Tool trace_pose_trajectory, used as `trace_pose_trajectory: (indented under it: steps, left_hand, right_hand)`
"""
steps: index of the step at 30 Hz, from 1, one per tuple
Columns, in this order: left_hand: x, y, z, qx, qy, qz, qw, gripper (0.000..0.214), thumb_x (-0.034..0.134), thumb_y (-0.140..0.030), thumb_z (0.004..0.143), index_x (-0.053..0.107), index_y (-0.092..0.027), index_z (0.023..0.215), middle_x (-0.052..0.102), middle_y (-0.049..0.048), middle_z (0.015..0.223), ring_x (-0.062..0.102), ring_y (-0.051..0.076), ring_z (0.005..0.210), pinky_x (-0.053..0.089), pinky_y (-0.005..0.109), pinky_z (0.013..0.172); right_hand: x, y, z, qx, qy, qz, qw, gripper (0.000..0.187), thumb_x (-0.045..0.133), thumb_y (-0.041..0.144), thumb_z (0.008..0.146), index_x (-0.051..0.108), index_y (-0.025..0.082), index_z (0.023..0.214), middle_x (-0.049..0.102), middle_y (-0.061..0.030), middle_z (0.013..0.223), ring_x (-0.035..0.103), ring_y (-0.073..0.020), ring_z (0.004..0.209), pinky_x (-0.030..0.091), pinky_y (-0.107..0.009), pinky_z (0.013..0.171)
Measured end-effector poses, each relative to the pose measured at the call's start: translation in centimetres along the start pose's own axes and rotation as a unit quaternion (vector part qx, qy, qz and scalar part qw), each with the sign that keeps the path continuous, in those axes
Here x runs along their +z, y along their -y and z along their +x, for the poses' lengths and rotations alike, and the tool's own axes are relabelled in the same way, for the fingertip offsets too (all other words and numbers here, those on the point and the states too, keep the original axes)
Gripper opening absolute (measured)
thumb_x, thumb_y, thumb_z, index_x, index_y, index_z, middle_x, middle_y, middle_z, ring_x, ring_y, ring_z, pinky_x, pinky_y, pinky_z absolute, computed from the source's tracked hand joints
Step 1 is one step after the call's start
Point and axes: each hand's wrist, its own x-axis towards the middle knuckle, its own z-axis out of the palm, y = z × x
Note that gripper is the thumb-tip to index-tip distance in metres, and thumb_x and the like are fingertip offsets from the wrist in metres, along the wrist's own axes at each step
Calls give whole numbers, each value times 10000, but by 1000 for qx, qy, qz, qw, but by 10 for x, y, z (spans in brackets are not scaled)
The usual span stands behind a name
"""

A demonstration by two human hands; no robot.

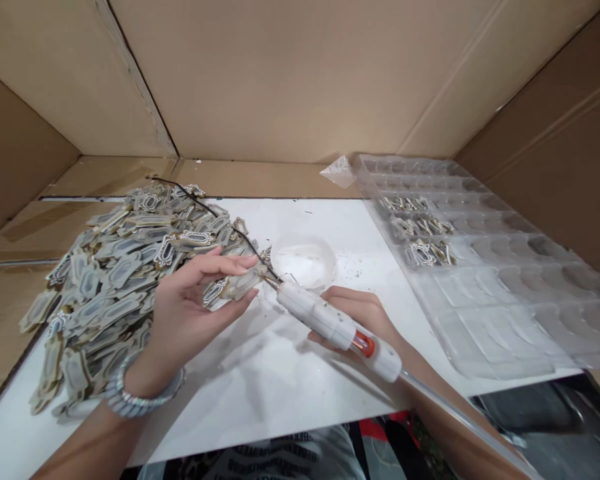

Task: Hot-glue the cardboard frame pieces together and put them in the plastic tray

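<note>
So the left hand (183,303) has one small flat piece (243,283) in a light pinch, fingers (230,265) on the far edge and thumb on the near one, parted only about as far as the piece is wide. Right hand (367,310) is closed around what looks like a glue gun (320,313), but the gun hides most of those fingers, so I can't tell exactly how they sit. The metal nozzle (271,283) points at the left fingertips, right by the end of the piece; can't tell if they touch. A clear stick (460,419) runs out the back, over the right forearm.

Handling-wise, I'd guess the piece is super light, thin and fairly stiff, maybe a bit slick and easy to snap if squeezed hard. Best hold is by the long edges, keeping skin off the nozzle end since that could be hot. The gun's probably heavier with a smooth hard shell, so grab the barrel well behind the nozzle.

Left of and beyond the left fingers there's a big pile (123,267) of similar pieces, a black cord (250,245) runs past the fingertips, a dish (305,239) sits just beyond the nozzle, and a clear tray (480,333) is off to the right hand's right on the worktop (215,400)
</note>
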Motion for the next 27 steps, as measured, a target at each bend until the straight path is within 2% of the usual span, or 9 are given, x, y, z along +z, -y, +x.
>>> trace_pose_trajectory:
  steps: [4, 13, 16, 22, 27]
  left_hand:
    - [0, 3, -2, 4, 2, 4, 1000, 282, 785, -171, 727, 643, -280, 944, 772, -51, 1003, 730, 156, 978, 430, 399, 1149]
    - [-1, 5, -5, 13, -1, 4, 1000, 287, 781, -149, 724, 649, -274, 947, 766, -26, 999, 734, 198, 970, 411, 482, 1145]
    - [-1, 4, -4, 8, 1, -1, 1000, 308, 781, -127, 716, 649, -272, 953, 766, -19, 1007, 732, 200, 977, 405, 473, 1149]
    - [0, 1, -2, -7, -6, 0, 1000, 286, 789, -148, 709, 649, -272, 925, 773, -25, 963, 736, 202, 964, 412, 464, 1147]
    - [-1, -3, 1, -13, -28, -9, 999, 280, 792, -150, 711, 634, -254, 917, 776, -29, 952, 731, 178, 984, 447, 393, 1126]
  right_hand:
    - [0, 0, 0, -6, 7, -2, 1000, 127, 709, 211, 833, 659, 176, 721, 615, -8, 732, 606, -132, 626, 446, -231, 544]
    - [-1, 2, -2, 29, 18, -13, 999, 175, 698, 233, 849, 660, 172, 689, 600, -9, 713, 579, -134, 614, 438, -243, 543]
    - [-1, 0, -3, 41, 19, -13, 999, 146, 686, 210, 852, 681, 174, 711, 609, -14, 729, 589, -141, 635, 447, -253, 564]
    - [1, -7, -1, -12, 5, -6, 1000, 144, 698, 228, 831, 683, 174, 698, 591, -3, 684, 559, -126, 572, 412, -236, 499]
    - [0, -1, -1, 25, 12, -24, 999, 192, 683, 190, 842, 618, 171, 661, 545, 14, 685, 537, -113, 588, 398, -234, 532]
